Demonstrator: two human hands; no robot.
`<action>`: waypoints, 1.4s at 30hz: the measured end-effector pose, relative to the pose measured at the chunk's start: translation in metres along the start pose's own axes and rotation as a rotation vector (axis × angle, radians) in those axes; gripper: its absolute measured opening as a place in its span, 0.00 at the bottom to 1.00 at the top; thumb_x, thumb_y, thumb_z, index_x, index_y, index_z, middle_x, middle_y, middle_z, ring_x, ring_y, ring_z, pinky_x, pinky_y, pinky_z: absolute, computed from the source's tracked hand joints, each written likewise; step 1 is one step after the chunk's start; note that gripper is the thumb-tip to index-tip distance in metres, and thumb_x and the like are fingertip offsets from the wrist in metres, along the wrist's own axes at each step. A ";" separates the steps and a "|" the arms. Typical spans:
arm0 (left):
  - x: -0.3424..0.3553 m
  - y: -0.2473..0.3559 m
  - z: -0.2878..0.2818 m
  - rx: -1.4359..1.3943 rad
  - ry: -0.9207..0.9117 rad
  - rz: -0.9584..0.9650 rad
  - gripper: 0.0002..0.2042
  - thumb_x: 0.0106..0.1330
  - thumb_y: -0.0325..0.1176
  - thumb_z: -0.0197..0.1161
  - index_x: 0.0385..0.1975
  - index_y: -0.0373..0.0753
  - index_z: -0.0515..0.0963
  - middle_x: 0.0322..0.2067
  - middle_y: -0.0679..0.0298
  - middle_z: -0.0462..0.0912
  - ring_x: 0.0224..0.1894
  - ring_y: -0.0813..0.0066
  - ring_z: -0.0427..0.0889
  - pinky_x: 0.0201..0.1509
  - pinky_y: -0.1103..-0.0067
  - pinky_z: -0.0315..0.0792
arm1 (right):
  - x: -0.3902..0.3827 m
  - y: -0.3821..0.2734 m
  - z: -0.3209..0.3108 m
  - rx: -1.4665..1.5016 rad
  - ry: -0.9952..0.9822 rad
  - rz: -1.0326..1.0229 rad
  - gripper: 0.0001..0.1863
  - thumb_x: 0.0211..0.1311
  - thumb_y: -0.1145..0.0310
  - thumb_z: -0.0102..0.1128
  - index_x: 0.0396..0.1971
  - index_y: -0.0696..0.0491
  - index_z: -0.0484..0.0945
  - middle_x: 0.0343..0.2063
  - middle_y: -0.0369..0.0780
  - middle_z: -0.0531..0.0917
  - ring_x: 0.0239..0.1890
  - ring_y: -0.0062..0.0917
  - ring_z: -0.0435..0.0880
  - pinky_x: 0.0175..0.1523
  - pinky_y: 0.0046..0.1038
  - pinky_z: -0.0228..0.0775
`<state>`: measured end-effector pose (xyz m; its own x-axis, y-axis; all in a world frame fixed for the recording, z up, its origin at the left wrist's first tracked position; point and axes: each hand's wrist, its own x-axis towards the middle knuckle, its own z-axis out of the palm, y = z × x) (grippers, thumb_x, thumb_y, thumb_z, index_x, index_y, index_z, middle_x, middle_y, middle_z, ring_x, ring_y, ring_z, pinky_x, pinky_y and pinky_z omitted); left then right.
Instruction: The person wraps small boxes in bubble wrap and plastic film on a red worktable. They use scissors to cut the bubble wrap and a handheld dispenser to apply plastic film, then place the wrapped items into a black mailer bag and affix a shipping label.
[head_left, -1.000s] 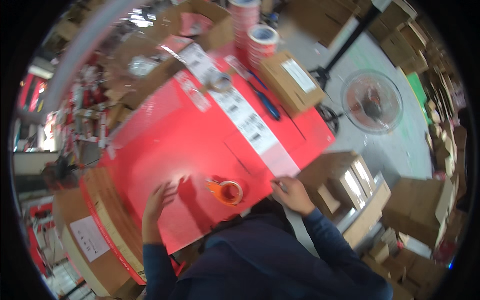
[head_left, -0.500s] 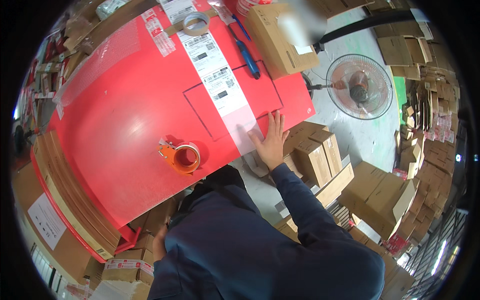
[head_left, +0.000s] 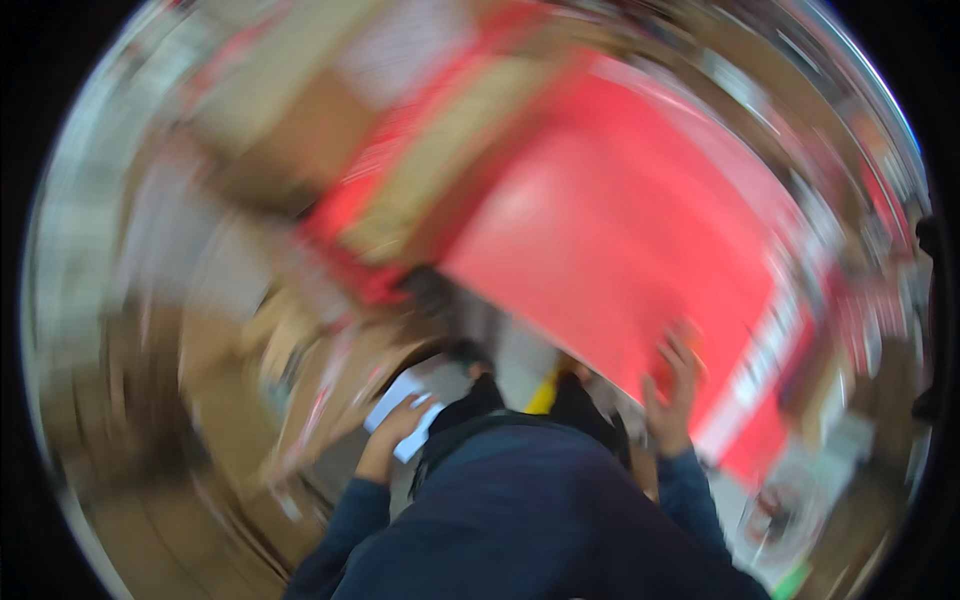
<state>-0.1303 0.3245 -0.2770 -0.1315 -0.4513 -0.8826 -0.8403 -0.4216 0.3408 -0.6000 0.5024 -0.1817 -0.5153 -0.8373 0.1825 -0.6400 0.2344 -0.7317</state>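
Observation:
At my left side, my left hand grips a folded white sheet of paper beside my dark trousers. My right hand is at the near edge of the red tabletop, its fingers stretched out and apart. Just behind those fingers shows a blurred orange shape, the tape dispenser; whether the hand touches it I cannot tell. A strip of white printed labels runs along the table's right part. Motion smears most of the picture.
Stacked flat cardboard stands along the table's left side. Cardboard boxes rise behind it, and more cartons lie at my left. A fan stands at the lower right, past the table's corner.
My view has swung to the left, so the table now lies more to the right. My right hand has left the label strip for the tape dispenser. My left hand now shows with white paper.

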 end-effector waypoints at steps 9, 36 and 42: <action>-0.113 -0.057 -0.238 -0.604 -0.568 0.732 0.32 0.82 0.51 0.55 0.76 0.38 0.62 0.66 0.56 0.77 0.65 0.70 0.79 0.70 0.73 0.70 | -0.008 -0.205 0.161 -0.044 -0.805 0.168 0.14 0.72 0.68 0.65 0.51 0.61 0.83 0.39 0.48 0.90 0.43 0.33 0.89 0.50 0.31 0.78; 0.024 -0.338 -0.582 -0.374 1.317 -0.227 0.17 0.72 0.42 0.69 0.52 0.38 0.82 0.52 0.55 0.86 0.53 0.66 0.85 0.60 0.65 0.76 | -0.075 -0.156 0.213 -0.135 -0.734 0.705 0.19 0.74 0.62 0.62 0.50 0.64 0.83 0.40 0.49 0.89 0.45 0.31 0.88 0.50 0.32 0.77; -0.105 -0.104 -0.456 -0.635 1.500 0.896 0.22 0.72 0.20 0.65 0.66 0.33 0.75 0.65 0.52 0.78 0.61 0.64 0.82 0.68 0.70 0.76 | -0.061 -0.180 0.199 -0.035 -0.621 0.400 0.18 0.74 0.61 0.63 0.50 0.62 0.85 0.38 0.50 0.90 0.40 0.31 0.89 0.47 0.35 0.80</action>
<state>0.2110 0.0572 -0.0724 0.4444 -0.7601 0.4741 -0.4470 0.2705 0.8527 -0.3392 0.4130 -0.1918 -0.3023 -0.8073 -0.5068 -0.4942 0.5874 -0.6409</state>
